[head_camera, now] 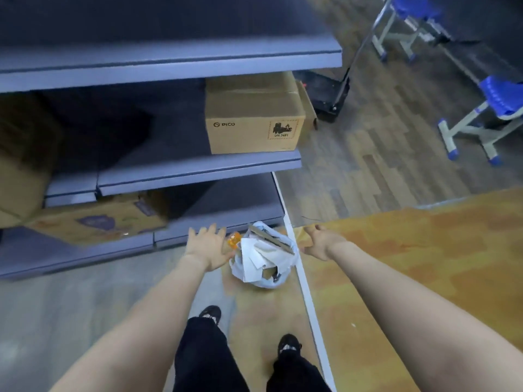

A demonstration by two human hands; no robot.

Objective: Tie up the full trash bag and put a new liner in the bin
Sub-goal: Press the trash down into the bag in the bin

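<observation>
A full white trash bag stands on the floor at the foot of the shelf, its mouth gaping. Paper sheets, cardboard strips and an orange wrapper stick out of it. My left hand hovers just left of the bag with fingers spread, holding nothing. My right hand reaches in from the right of the bag, fingers loosely extended and empty. Both arms stretch forward and down. I cannot tell whether a bin sits under the bag. No fresh liner shows.
A blue-grey metal shelf unit rises right behind the bag, with a PICO cardboard box on its middle shelf and a flattened carton lower left. A white floor strip runs beside the bag. Blue chairs stand far right. My feet are behind the bag.
</observation>
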